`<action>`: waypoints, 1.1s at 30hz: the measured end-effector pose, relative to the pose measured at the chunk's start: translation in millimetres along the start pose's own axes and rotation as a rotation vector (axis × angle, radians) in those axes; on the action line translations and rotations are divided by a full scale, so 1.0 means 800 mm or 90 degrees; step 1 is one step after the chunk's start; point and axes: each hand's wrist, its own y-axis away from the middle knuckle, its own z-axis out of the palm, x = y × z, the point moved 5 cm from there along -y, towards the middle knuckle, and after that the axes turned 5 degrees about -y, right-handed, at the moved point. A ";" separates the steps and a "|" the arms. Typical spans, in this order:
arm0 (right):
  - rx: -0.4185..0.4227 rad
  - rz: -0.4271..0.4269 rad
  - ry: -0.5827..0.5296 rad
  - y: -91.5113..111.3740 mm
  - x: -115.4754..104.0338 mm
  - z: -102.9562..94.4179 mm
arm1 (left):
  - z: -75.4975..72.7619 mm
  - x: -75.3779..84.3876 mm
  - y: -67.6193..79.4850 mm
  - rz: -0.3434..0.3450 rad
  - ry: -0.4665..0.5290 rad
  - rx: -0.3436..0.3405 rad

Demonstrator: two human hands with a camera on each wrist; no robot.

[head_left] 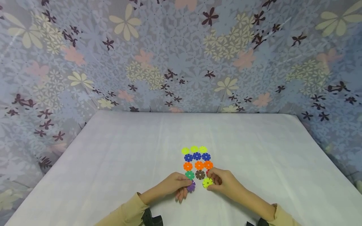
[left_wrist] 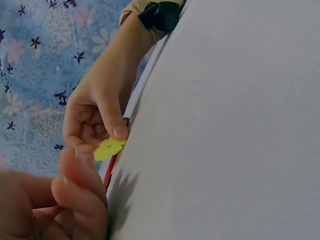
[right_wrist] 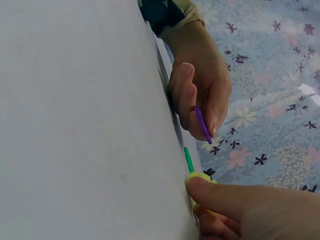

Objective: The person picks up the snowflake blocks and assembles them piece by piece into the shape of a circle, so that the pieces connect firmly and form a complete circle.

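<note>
My left hand [head_left: 176, 185] pinches a purple notched disc [head_left: 191, 186] between thumb and fingers; the right wrist view shows this purple disc [right_wrist: 202, 124] tilted on edge. Opposite it, my right hand [head_left: 227, 183] pinches a yellow-green notched disc [head_left: 207, 182], also seen as the yellow disc [left_wrist: 109, 148] in the left wrist view. Just beyond the hands lie a green disc [head_left: 189, 175] and a brown disc [head_left: 200, 174]. A red disc [head_left: 207, 172] is mostly hidden behind my right fingers.
Farther back on the white-covered table [head_left: 135, 141] lie rows of orange discs [head_left: 199, 165], blue discs [head_left: 197, 156] and yellow-green discs [head_left: 194, 149], three in each. Flower-patterned fabric [head_left: 181, 62] rises behind the table's far edge and flanks both sides.
</note>
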 end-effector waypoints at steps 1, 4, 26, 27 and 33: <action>0.009 0.004 -0.010 0.000 0.000 -0.001 | 0.000 -0.001 0.000 -0.002 0.025 -0.004; 0.039 -0.018 -0.061 0.000 -0.001 -0.003 | 0.002 -0.002 -0.003 -0.003 0.082 -0.023; 0.018 -0.072 -0.283 -0.034 -0.014 0.012 | -0.014 -0.002 -0.005 0.038 0.111 0.022; 0.016 -0.076 -0.295 -0.034 -0.017 0.012 | -0.013 -0.003 -0.005 0.038 0.109 0.019; 0.019 -0.109 -0.307 -0.032 -0.041 0.008 | -0.010 -0.003 -0.008 0.047 0.109 -0.010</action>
